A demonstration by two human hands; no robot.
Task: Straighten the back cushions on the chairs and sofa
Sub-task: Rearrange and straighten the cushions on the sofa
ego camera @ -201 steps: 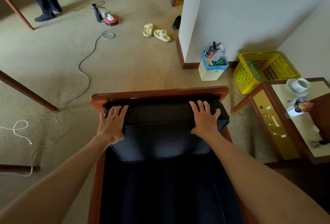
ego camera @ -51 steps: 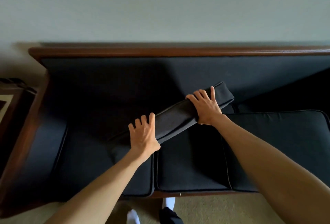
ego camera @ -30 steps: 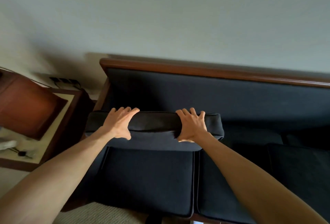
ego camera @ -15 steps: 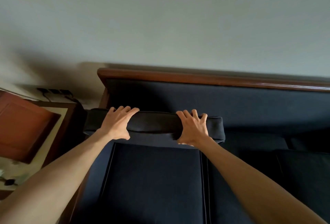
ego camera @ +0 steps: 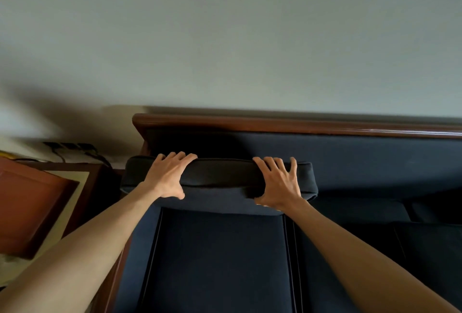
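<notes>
Both hands are clamped on the same back cushion, right around the middle of the frame. The left hand has its fingers hooked over the top edge with the thumb tucked under the front face, and the right hand grips the same way nearer the cushion's right end. The cushion's long axis runs left to right across the picture, pretty much level and parallel to the wooden top rail of the sofa. It sits at the sofa's left end, above the seat cushion and in front of the dark backrest. Off at the left edge there's a wooden side table, and a plain wall fills the top half.
</notes>
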